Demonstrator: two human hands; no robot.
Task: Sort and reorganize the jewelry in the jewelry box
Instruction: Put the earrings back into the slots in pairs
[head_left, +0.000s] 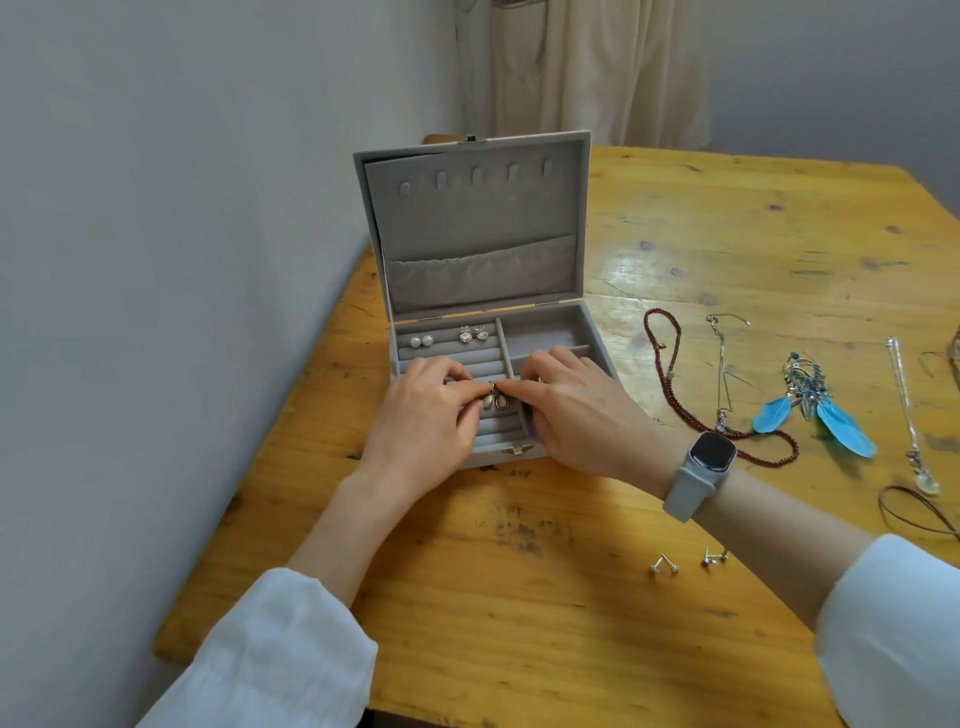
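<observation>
An open grey velvet jewelry box (571, 325) stands on the wooden table, lid upright. Pearl studs (421, 341) and silver drop earrings (473, 334) sit in its back ring rolls. My left hand (428, 415) and my right hand (582, 410) meet over the ring rolls, each pinching the top of a pair of bronze oval-stone earrings (495, 401). The box's right compartments show nothing in them; my right hand hides the front ones.
To the right of the box lie a dark red bead necklace (670, 395), a thin silver chain (723, 374), blue feather earrings (821, 410), a long silver pendant (906, 410) and a brown cord (914, 512). Small silver studs (688, 561) lie near my right wrist.
</observation>
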